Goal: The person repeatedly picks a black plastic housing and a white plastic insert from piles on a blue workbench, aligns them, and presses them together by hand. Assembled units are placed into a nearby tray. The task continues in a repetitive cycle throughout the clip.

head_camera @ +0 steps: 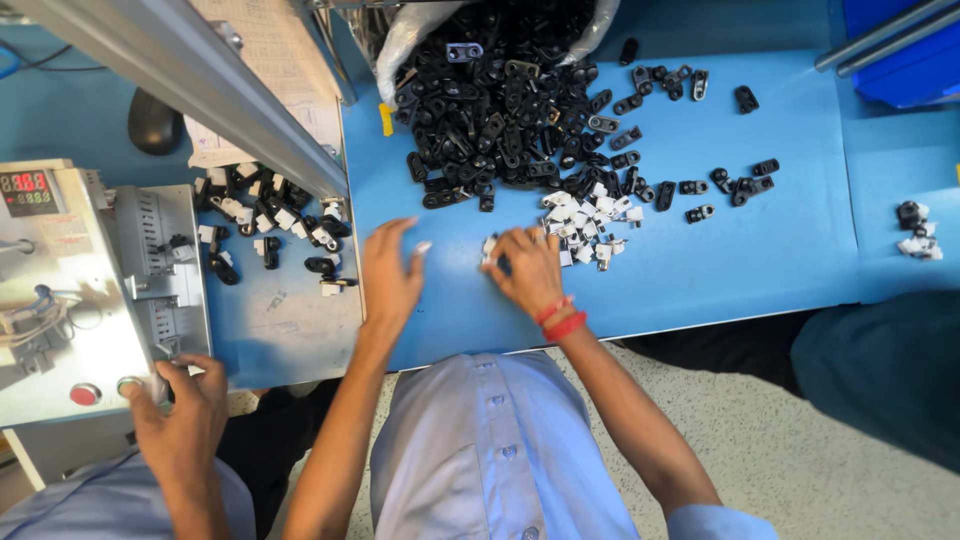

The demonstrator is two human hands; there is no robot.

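Now the right hand [528, 268] pinches a small white clip [490, 248] on the blue table [740, 250]. Left hand [392, 275] hovers open nearby. Clips look light, hard and slippery; pinch their sides.

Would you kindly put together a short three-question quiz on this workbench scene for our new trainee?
1. True or false: the right hand rests on the small white parts.
2. Which colour is the large heap of clips: A white, B black, C red?
3. Fill in: a co-worker's hand touches the front of the grey ____.

Key: 1 true, at the near edge of that cluster. 2 B. 3 machine. The left hand hovers open over the blue table, holding nothing.
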